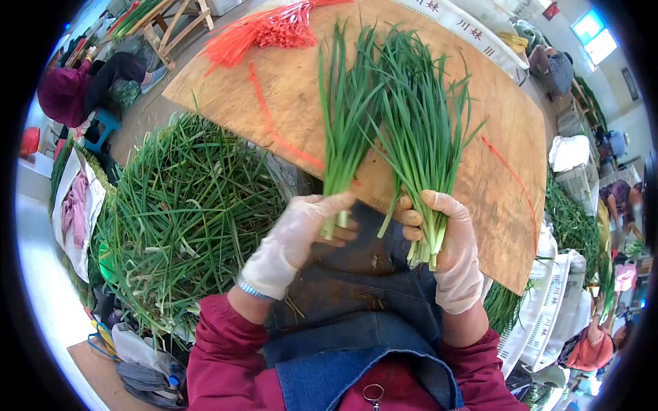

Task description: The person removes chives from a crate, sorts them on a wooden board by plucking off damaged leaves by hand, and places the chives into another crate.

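Note:
My left hand (296, 236), in a whitish glove with fingertips bare, is closed around the pale lower stems of a small bunch of green chives (340, 137). A thicker bunch of chives (426, 130) has its white stem ends gripped in my right hand (454, 246), gloved the same way. Both bunches point away from me over the wooden board (504, 198), and their leaves touch near the tips. A red plastic tie (264, 113) lies on the board by the left bunch, partly hidden; another red tie (513, 168) curves along the right side.
A big heap of loose chives and leaves (185, 205) rises at my left. Many red ties (271, 34) lie piled on the board's far edge. White printed sacks (548, 308) stand at the right. People sit working at the far left (68, 92) and along the right.

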Demonstrator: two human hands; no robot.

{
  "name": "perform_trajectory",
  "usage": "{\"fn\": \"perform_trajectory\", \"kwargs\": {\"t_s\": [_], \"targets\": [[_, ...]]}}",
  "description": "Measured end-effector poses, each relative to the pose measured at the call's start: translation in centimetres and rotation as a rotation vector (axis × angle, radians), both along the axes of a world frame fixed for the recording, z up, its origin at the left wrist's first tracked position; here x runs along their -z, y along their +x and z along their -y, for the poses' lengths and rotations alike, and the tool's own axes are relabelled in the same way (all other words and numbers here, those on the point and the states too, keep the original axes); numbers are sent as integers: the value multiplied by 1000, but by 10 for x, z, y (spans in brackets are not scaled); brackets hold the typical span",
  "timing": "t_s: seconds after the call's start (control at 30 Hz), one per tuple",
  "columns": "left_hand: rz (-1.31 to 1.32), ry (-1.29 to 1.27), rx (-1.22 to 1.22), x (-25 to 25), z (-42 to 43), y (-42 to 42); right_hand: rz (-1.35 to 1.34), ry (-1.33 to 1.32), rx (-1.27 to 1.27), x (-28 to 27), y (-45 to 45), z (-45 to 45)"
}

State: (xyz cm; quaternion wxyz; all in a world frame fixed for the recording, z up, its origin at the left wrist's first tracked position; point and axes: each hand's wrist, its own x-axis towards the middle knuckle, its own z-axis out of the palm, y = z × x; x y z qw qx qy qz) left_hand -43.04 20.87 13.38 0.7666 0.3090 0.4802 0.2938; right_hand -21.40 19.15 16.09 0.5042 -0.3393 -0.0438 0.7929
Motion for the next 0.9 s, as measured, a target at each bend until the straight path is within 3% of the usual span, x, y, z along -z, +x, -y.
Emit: {"fn": "perform_trajectory", "kwargs": {"t_s": [0.2, 0.3, 0.43, 0.5, 0.57, 0.7, 0.83, 0.87, 0.9], "targets": [[374, -185, -10, 4, 16, 45, -40, -10, -81, 7, -10, -2], [256, -82, -52, 0, 18, 46, 16, -14, -51, 5, -11, -1], [-172, 275, -61, -3, 23, 51, 337, -25, 51, -5, -12, 3], [-485, 651, -64, -9, 29, 57, 540, -25, 63, -8, -14, 9], [-801, 1021, -67, -15, 34, 64, 544, 109, 140, -4, -25, 15], [-1052, 1307, 373, -26, 34, 71, 336, 36, 83, 2, -24, 13], [-469, 1046, 805, -62, 10, 31, 223, -90, 71, 9, -3, 13], [-267, 1045, 669, -61, 0, 17, 204, -99, -17, 4, 3, 14], [-386, 1258, 346, -51, -7, 5, 235, -82, -9, 6, 4, 14]]}}
